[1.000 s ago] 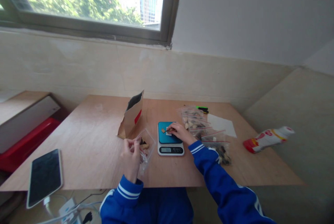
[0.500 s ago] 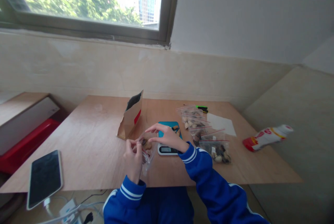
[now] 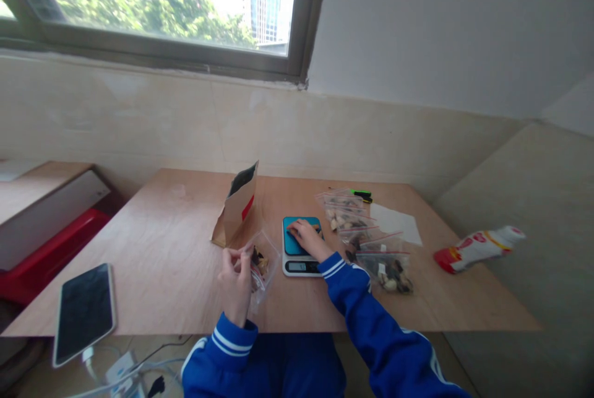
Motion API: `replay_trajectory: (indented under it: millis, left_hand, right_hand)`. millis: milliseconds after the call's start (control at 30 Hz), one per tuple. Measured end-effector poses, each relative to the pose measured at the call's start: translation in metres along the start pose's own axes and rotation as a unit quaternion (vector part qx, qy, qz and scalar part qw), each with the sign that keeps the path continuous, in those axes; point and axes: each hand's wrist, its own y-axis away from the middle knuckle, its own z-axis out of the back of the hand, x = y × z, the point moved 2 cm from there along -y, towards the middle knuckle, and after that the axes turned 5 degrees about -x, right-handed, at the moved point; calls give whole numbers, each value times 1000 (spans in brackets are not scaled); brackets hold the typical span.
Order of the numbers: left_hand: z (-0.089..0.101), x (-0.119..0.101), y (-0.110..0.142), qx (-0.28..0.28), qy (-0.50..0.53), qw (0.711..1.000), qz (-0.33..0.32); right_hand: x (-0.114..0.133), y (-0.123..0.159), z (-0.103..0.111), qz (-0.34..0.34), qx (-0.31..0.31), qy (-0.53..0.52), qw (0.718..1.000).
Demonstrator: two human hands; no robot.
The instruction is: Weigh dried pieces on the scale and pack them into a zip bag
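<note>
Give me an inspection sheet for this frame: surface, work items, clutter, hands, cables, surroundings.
Surface: wooden table, bare at left.
Work items: small clear bag of mixed bits; scale; open paper pouch standing.
Clutter: four filled bags; white sheet; marker; bottle lying off the table; phone.
Hands: left hand holds the small bag open; right hand on the scale platform, grip unclear.
Cables: white cable under the phone.
Surroundings: window; red bin.

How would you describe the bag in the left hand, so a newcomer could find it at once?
Start at the wooden table and find the blue scale near its front edge. Just left of it, the left hand holds a clear bag open. Unlike the sealed bags lying right of the scale, it is lifted and unsealed.
</note>
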Motion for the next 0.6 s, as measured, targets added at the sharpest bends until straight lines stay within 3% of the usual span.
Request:
replay_trajectory:
  millis: [233, 433, 600]
  left_hand:
    - [-1, 1, 0, 2, -2, 1000, 1]
    - [-4, 3, 1, 15, 4, 1000, 7]
    - [-5, 7, 1, 12, 10, 1000, 11]
  right_hand:
    - [11, 0, 16, -34, -16, 13, 999]
    - [35, -2, 34, -13, -39, 4, 999]
    - [27, 1, 23, -16, -1, 62, 998]
